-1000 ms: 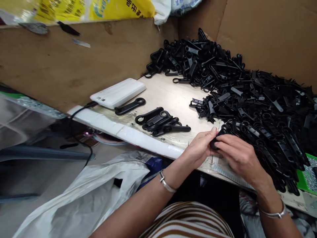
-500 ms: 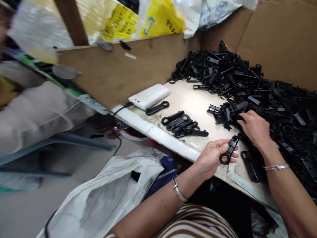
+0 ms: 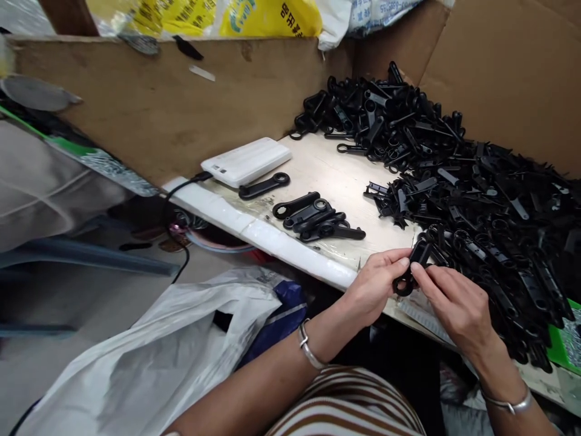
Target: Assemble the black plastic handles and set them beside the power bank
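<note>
Near the table's front edge my left hand (image 3: 374, 284) pinches a black plastic part (image 3: 412, 265) with a ring at its lower end. My right hand (image 3: 456, 300) has its thumb and fingers closed on the same part from the right; whether it also holds a second piece is hidden. Just behind and to the right lies a large heap of black parts (image 3: 481, 200). Several finished-looking black handles (image 3: 313, 215) lie together on the tabletop (image 3: 336, 175) to the left of my hands, and a single black handle (image 3: 264, 186) rests farther left.
A white power bank (image 3: 247, 160) with a black cable lies by the wooden board (image 3: 181, 109). Cardboard (image 3: 508, 79) stands behind the heap. At the right edge is a green tray (image 3: 556, 345) with small metal pieces. A white sack (image 3: 149, 357) lies below the table.
My right hand has come away from the heap to the part in my left hand and now grips it too. The camera view has shifted, and the green tray now shows at the right.
</note>
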The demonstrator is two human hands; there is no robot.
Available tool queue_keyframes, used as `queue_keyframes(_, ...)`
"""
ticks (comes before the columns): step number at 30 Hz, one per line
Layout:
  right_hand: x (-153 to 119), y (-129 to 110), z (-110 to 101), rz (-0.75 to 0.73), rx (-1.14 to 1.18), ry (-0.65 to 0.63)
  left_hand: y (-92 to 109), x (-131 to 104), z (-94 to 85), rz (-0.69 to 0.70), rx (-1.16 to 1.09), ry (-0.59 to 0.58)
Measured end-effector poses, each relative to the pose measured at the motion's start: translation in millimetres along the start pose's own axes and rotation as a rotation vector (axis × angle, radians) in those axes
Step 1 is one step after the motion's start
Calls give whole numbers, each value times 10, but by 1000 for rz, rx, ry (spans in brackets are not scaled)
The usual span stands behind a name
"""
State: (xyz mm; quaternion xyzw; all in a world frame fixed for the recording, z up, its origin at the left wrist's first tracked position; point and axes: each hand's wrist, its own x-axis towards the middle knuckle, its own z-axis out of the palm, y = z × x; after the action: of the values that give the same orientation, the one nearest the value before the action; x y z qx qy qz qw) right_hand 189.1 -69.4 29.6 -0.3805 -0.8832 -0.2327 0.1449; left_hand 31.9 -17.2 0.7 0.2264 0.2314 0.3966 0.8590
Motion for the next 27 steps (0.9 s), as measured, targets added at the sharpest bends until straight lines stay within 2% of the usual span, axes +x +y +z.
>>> queue_keyframes(4, -30, 47, 41, -6, -12, -32, -18, -16, 4, 22, 13, 8)
queue_keyframes(9, -63, 59, 37, 36, 117, -109, -65, 10, -40, 28, 5, -13)
queue_keyframes(14, -67, 55, 48, 170, 240, -109, -94, 20, -72, 41, -51, -38)
queue_keyframes(19, -38, 54, 22, 321, 498, -103, -126, -2, -64, 21, -79, -59)
queue_keyframes(25, -70, 90, -21, 449, 740, -138, -170, 1, -70, 211, 233, -89)
queue_keyframes(27, -88, 105, -7, 577, 847, -96, -157, -13, -66, 230, 348, -90)
